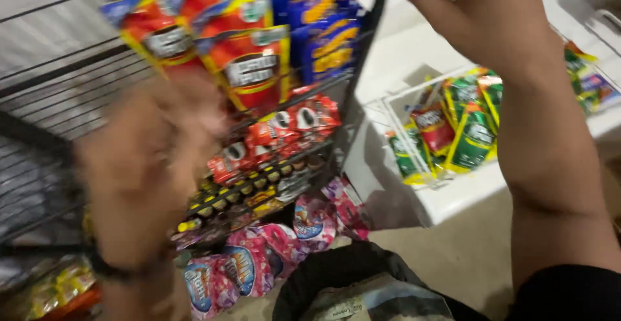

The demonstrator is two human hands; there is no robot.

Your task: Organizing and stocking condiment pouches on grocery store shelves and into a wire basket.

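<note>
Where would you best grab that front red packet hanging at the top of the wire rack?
Probably by the lower corners of the red packet, coming from the front. It hangs flat and faces outward, its bottom edge free, while other packets crowd it above and at the sides.

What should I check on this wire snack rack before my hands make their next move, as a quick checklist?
1. Left hand free of goods: cannot tell; it is blurred in front of the black wire rack.
2. Right hand empty: cannot tell; it is raised by the rack's upper edge, fingertips cut off by the frame.
3. Red and yellow snack packets seated on the top tier: ok, upright in a row.
4. Blue packets behind them: ok, standing.
5. White bin of green and yellow packets: ok, packets inside it.
6. Pink packets on the lowest tier: cannot tell, partly hidden.
</note>
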